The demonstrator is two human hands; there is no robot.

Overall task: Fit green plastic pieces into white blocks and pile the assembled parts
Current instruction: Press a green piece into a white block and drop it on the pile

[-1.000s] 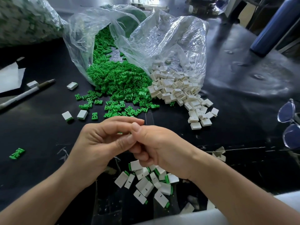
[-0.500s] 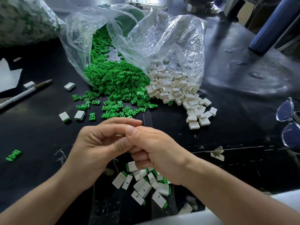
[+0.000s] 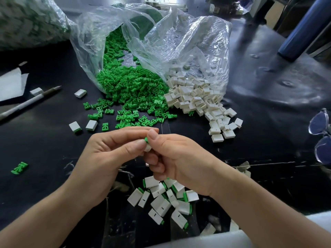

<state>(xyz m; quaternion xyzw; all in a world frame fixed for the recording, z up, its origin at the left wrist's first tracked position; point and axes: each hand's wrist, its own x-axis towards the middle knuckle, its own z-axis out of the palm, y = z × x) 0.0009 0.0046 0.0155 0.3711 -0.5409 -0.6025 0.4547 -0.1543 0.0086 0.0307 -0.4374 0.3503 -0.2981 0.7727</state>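
Note:
My left hand and my right hand meet over the middle of the black table. Between their fingertips they pinch a small white block with a green piece at its top. Beyond the hands a heap of green plastic pieces spills from a clear bag. To its right a heap of white blocks spills from a second clear bag. Below my right hand lies a pile of assembled parts, white with green ends.
Two assembled parts lie left of the hands, and a loose green piece further left. A pen and white paper sit at the far left. Glasses rest at the right edge, a blue bottle behind.
The fingertips have parted slightly, so the white block and green piece now show between them. The hands stay in the same place above the pile.

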